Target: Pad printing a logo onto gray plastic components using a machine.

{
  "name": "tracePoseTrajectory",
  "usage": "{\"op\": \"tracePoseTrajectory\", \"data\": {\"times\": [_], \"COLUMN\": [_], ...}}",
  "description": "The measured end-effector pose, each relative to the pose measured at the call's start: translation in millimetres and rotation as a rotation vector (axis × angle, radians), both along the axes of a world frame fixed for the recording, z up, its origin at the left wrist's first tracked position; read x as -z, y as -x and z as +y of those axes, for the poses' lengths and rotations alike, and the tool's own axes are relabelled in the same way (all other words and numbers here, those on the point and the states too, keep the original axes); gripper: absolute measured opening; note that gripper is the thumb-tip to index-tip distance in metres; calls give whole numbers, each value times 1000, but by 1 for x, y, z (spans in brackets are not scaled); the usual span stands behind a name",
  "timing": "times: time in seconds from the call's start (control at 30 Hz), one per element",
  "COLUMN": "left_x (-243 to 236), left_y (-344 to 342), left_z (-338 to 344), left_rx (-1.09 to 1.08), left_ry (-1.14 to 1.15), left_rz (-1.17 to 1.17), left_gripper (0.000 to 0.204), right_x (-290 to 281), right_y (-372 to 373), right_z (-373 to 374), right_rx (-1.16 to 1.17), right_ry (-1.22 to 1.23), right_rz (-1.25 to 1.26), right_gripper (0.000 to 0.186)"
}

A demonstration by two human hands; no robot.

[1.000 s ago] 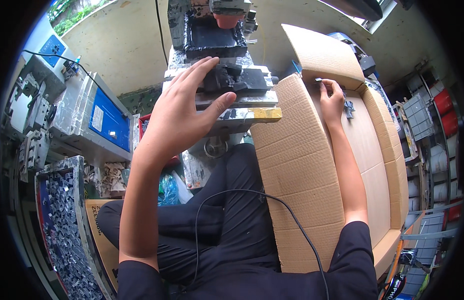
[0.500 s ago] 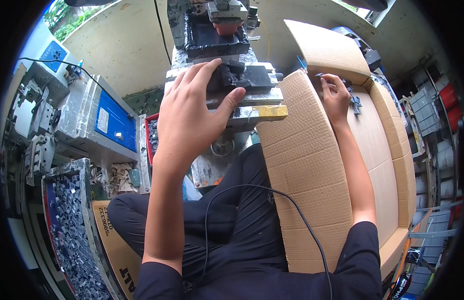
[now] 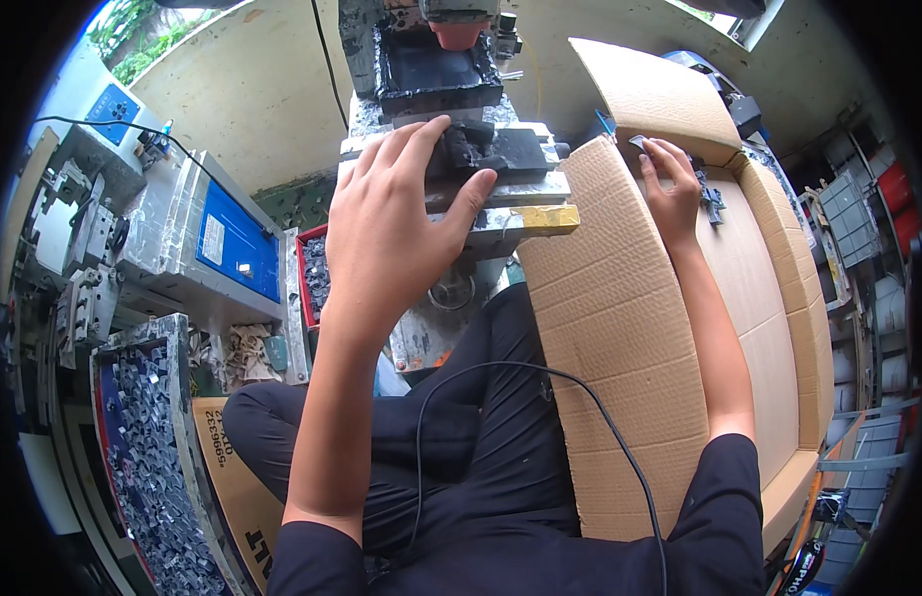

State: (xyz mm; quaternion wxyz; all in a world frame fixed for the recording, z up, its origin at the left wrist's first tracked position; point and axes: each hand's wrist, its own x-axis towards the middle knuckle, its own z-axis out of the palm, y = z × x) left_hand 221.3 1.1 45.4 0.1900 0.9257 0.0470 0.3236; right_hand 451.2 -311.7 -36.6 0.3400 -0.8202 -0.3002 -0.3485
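My left hand (image 3: 396, 214) is open, with fingers and thumb spread beside a black fixture block (image 3: 520, 156) on the machine's metal bed. Between fingertips and thumb is the block's dark, lumpy holder (image 3: 471, 147); I cannot tell whether the fingers touch it. Behind it sit a black ink-stained tray (image 3: 431, 99) and a pink rubber pad (image 3: 459, 36) above it. My right hand (image 3: 674, 194) is closed over the open cardboard box (image 3: 620, 368), pinching a small grey piece (image 3: 638, 142) at its fingertips. Small dark grey parts (image 3: 714, 206) lie in the box beside that hand.
At lower left stands a tray (image 3: 168, 477) heaped with small grey parts. A red bin (image 3: 309, 288) of similar parts is left of the machine. A grey cabinet with a blue panel (image 3: 237, 243) stands farther left. A black cable (image 3: 580, 392) crosses over my lap.
The pink pad has moved up and back relative to the black tray. The small grey piece in my right fingers has tilted and shows more of its face. My left hand keeps its place.
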Motion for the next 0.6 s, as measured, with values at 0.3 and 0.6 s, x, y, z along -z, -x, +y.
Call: {"op": "tracePoseTrajectory", "data": {"times": [0.3,0.6], "left_x": [1,-1], "left_y": [0,1], "left_z": [1,0], "left_rx": [4,5], "left_ry": [-1,12], "left_rz": [2,11], "left_gripper": [65,65], "right_x": [-6,-5], "right_y": [6,13], "right_z": [3,9], "right_rx": [-23,-110], "right_ry": [24,22], "right_rz": [-94,-39], "right_gripper": [27,24]}}
